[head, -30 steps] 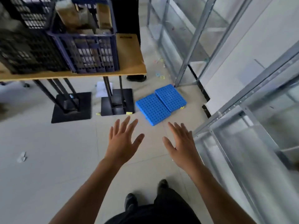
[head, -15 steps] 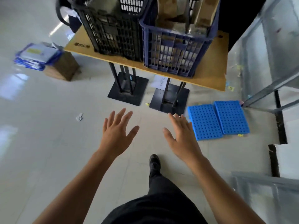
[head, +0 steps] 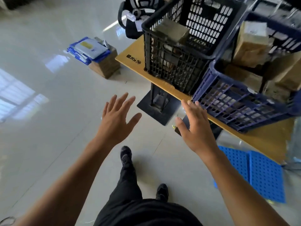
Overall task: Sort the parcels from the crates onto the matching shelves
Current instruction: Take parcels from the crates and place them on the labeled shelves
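- Left hand: fingers straight and spread, palm down, holding nothing; it hangs over the floor, short of the tabletop.
- Right hand: equally flat and empty, with its fingertips near the tabletop edge, just before the blue crate.
- Black crate and blue crate stand side by side on the tabletop; their open tops leave the parcels reachable from above.
- Parcels: a brown box rides high in the black crate and a taped carton sits in the blue crate. Neither is lifted.
- Judgement: the spread hands suggest a two-handed pick is being prepared. Shelves are not in view.
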### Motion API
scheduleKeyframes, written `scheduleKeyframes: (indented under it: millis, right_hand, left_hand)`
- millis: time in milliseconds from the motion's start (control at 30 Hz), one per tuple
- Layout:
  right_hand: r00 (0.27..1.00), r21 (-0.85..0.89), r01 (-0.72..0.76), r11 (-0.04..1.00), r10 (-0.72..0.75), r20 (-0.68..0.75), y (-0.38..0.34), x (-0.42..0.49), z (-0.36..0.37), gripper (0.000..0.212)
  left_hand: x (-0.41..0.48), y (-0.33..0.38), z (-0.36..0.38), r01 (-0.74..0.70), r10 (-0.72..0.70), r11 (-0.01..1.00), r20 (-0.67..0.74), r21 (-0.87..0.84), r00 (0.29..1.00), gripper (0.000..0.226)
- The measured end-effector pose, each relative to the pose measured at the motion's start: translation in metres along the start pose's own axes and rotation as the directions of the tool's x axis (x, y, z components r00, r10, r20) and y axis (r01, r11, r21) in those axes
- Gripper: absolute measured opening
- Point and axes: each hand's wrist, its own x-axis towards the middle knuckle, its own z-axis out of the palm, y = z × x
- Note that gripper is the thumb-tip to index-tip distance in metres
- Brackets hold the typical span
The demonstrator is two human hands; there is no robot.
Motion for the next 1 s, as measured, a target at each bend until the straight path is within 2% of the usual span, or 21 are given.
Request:
scheduleKeyframes:
  millis: [100, 233, 433, 667, 867, 1000]
  right_hand:
    - [1.0, -0.045, 0.02, 0.999, -0.021, -0.017, -0.018, 0.047, 0.015, 0.063]
    - [0.999, -0.056, -0.046, 0.997, 0.046, -0.008, -0.054, 0.104, 0.029, 0.062]
    - [0.991, -0.034, -0.093, 0.995, 0.089, -0.096, -0.088, 0.178, 0.035, 0.062]
    - [0.958, -0.062, -0.224, 0.973, 0.208, -0.196, -0.073, 0.237, 0.003, 0.064]
    - [0.944, -0.066, -0.268, 0.961, 0.248, -0.219, -0.031, 0.295, -0.032, 0.074]
    - [0.944, -0.042, -0.299, 0.953, 0.289, -0.157, 0.001, 0.332, -0.045, 0.075]
  left_hand:
    - [0.039, -0.034, -0.011, -0.005, 0.005, 1.0, 0.007, 0.0, 1.0, 0.067]
    - [0.098, -0.067, -0.032, -0.03, 0.031, 0.999, 0.061, -0.015, 0.998, 0.073]
    - [0.188, -0.104, -0.06, -0.111, 0.113, 0.993, 0.058, -0.034, 0.992, 0.066]
    - [0.286, -0.067, -0.071, -0.295, 0.301, 0.953, 0.092, -0.067, 0.949, 0.071]
    - [0.382, -0.013, -0.065, -0.487, 0.491, 0.871, 0.113, -0.068, 0.864, 0.07]
    - [0.451, 0.022, -0.048, -0.558, 0.542, 0.83, 0.249, -0.007, 0.803, 0.072]
